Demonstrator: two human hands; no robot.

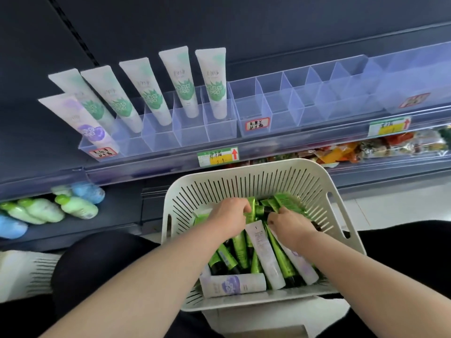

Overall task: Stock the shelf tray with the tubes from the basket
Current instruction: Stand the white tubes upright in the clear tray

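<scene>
A white slotted basket [244, 184] rests in front of me, filled with several green tubes [240, 247] and a few white tubes with purple print [234, 285]. Both hands are down in its far half. My left hand [230, 215] is closed around green tubes near their black caps. My right hand [289, 222] grips other green tubes just beside it. On the shelf above, a clear divided tray [219, 130] holds several white tubes with green print [212, 84] standing upright and one purple-print tube [80, 120] at its left end.
A second clear divided tray [305, 103] stands to the right of the first. Price labels [218, 156] hang on the shelf edge. Green and blue bottles [75, 206] lie on the lower shelf at left. Snack packets [366, 148] fill the lower shelf at right.
</scene>
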